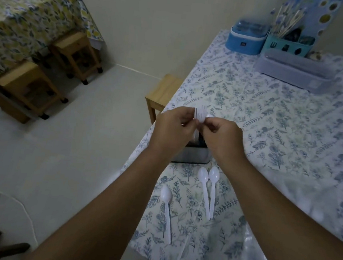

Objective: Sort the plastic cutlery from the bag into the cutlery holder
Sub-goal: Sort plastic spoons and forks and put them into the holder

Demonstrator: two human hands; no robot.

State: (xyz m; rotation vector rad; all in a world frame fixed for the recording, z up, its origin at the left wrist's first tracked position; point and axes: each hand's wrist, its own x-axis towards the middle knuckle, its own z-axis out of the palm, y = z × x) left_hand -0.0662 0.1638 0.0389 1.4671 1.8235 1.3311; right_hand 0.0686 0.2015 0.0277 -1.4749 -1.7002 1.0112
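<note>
Your table: cloth [272,109] white with blue-green leaf sprigs. Your three spoons [203,177] white. Holder [191,155] silver-grey, dark inside. Far box [245,38] blue. Stools [77,55] light wood. Other tablecloth [25,17] yellow-and-blue floral.

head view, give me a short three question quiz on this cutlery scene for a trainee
1. How many white plastic spoons lie loose on the tablecloth near the person?
2. True or false: both hands are pinching the same small white item above the metal holder.
3. Which two spoons lie side by side? A) the two on the right B) the two on the left

Key
1. Three: left spoon, middle spoon, right spoon, all on the tablecloth.
2. True: left hand and right hand hold the white item over the holder.
3. A
</note>
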